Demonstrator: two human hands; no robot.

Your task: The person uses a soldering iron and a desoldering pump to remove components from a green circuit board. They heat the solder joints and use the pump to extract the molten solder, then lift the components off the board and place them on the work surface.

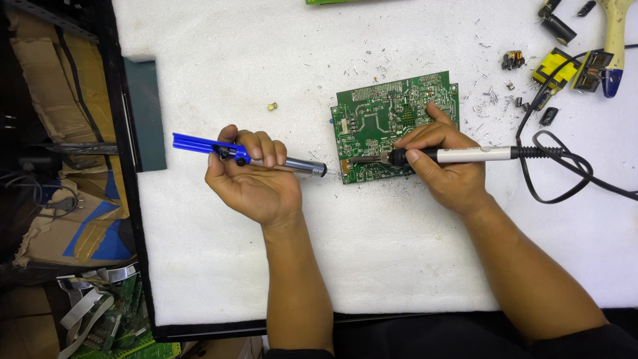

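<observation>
On white foam pad [219, 266], left hand [252, 179] grips desoldering pump [246, 154], right hand [445, 166] grips soldering iron [458, 155], circuit board [372, 119] between.

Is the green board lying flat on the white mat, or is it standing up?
Flat. The green board lies solder-side up on the white mat, its whole face showing, the right hand resting on it.

A white foam mat [219, 252] covers the black-edged workbench [130, 199], with torn cardboard [60, 100] piled left.

At frame centre, the left hand [256, 176] grips a blue-and-silver desoldering pump [247, 155], its tip just beside a green circuit board [372, 119] on white foam padding [266, 60]. The right hand [445, 163] presses a white-handled soldering iron [465, 155] onto the board.
</observation>
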